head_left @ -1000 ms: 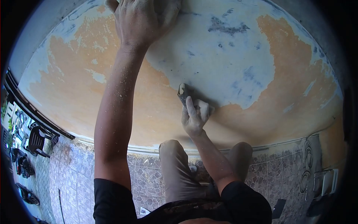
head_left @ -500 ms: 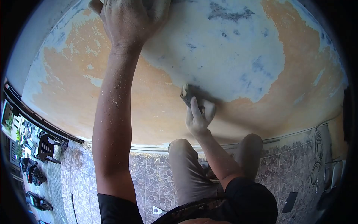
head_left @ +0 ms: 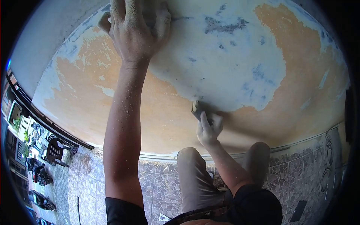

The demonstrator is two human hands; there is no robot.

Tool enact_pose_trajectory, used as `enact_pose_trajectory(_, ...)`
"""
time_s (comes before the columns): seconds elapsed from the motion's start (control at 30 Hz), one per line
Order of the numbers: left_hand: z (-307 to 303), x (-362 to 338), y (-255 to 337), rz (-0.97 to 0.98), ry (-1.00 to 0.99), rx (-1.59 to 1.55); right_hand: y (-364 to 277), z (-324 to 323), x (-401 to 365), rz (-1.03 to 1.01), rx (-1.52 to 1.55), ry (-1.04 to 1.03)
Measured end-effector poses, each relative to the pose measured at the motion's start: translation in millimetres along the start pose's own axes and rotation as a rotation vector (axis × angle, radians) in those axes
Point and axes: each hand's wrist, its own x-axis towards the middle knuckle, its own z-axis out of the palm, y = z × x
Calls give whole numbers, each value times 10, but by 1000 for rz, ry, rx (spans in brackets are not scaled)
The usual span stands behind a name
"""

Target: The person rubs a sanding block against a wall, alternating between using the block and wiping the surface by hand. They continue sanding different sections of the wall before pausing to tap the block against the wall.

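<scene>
A wall (head_left: pixel 157 112) with patchy orange and pale blue-white paint fills the upper part of the view. My left hand (head_left: pixel 137 32) rests on the wall at the top with its fingers spread, dusty, holding nothing. Lower down and to the right, my right hand (head_left: pixel 209 127) is closed round a dark, folded sanding piece (head_left: pixel 196 108), whose pale end touches the wall near the edge between the orange and the pale paint. Dust covers the right fingers.
Below the wall lies a stone-patterned tiled floor (head_left: pixel 157 187), with my bent knees (head_left: pixel 193 165) close to the wall. A dark plastic chair (head_left: pixel 55 151) and motorbikes (head_left: pixel 40 175) stand at the left. Coiled hose (head_left: pixel 328 152) lies at the right, near a dark flat object (head_left: pixel 298 211).
The whole view has shifted, so the wall appears slightly lower and further right. My right hand with the sanding piece is a little lower against the paint edge. My left hand remains spread on the wall.
</scene>
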Motion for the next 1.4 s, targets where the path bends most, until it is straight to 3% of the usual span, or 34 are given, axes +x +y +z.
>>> enact_pose_trajectory(0.1, -3, -3, 6, -27, -27, 19, 128, -86, -424, 73, 107, -56)
enact_pose_trajectory(0.3, -7, -3, -9, -16, -21, 10, -360, 197, 1266, 25, 119, 23)
enact_pose_trajectory(0.4, -2, 13, -31, 14, 0, -27, -351, 169, 1003, 73, 62, 11)
enact_pose_trajectory(0.43, -4, 7, -45, 13, -15, -31, -303, 110, 671, 133, 73, -8)
enact_pose_trajectory(0.47, -7, -3, -51, 12, -28, -34, -176, 42, 242, 64, -90, -63)
enact_pose_trajectory(0.53, -19, -9, -32, 6, -38, -1, 32, -59, -633, 100, -54, -101)
enact_pose_trajectory(0.6, -19, -9, -12, -3, -47, 18, -3, -101, -596, 104, -51, -107)
enact_pose_trajectory(0.8, -48, -8, -22, -25, -71, -27, -460, 330, 1039, 54, 89, 52)
enact_pose_trajectory(0.9, -67, 8, -48, -19, -82, -38, -352, 173, 684, 32, -37, -15)
enact_pose_trajectory(1.03, -14, -15, -14, -13, -47, -4, 16, -96, -679, 56, -93, -84)
enact_pose_trajectory(1.13, -93, 32, 109, -58, -100, 66, -125, -17, -195, 91, -47, -50)
enact_pose_trajectory(1.27, -21, -8, 19, -58, -60, -78, -474, 291, 1227, 37, 93, 50)
enact_pose_trajectory(1.4, 16, -5, -45, -41, -40, -148, -343, 187, 703, 33, 10, -30)
